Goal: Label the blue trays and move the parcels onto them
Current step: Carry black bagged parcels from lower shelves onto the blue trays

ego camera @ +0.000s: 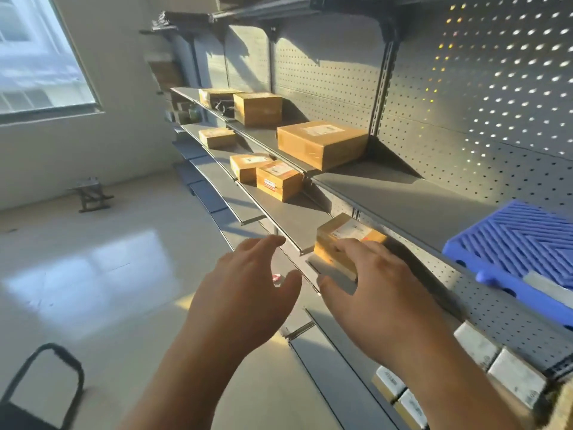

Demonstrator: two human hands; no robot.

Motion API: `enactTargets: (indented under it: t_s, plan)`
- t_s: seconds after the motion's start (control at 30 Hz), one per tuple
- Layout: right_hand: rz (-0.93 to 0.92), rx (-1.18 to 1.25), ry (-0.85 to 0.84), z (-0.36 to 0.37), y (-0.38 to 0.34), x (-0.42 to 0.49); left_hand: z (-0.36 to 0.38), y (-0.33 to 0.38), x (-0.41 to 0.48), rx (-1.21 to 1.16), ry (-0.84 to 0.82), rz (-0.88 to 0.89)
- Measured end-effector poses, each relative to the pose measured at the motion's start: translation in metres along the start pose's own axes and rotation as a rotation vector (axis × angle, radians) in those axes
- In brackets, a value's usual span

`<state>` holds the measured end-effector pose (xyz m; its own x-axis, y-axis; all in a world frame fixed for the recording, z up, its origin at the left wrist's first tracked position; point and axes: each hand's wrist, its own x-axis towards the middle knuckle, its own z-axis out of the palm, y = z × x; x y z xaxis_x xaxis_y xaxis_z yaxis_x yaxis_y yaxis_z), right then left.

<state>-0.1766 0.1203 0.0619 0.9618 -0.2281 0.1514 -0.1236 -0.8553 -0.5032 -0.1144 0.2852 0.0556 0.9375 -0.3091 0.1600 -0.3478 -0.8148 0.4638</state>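
"Two hands are up close. What are they doing?"

"The left hand (248, 290) has its fingers spread wide and holds nothing. The right hand (381, 293) has its fingers apart too. They reach over the near parcel (350, 235) — touching its top or just above it, I cannot tell. They are not clamped on it."

"Where does that parcel sit?"

"On the second shelf (288, 218), near its front edge, just past the hands."

"And the tray?"

"The blue tray (508, 243) is on the upper shelf (403, 197), off to the right. No parcel lies on the part I can see. A pale strip (545, 285) sits at its front edge — maybe a label, but it is too blurry to say."

"So how much is done?"

"Not much, I think. Further back, two small parcels (266, 176) touch each other on the second shelf, with one more parcel (217, 137) behind them. On the upper shelf a big parcel (322, 144) and two far parcels (257, 108) wait, well apart from the tray."

"What comes first?"

"Lifting the near one with both hands, I guess."
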Motion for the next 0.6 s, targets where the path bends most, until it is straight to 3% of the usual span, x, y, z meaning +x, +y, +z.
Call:
enactTargets:
  t_s: [0.6]
  plan:
    - [-0.388,0.152,-0.191,0.113,-0.107,0.251,-0.046,-0.144,0.152,0.132,0.196,-0.43]
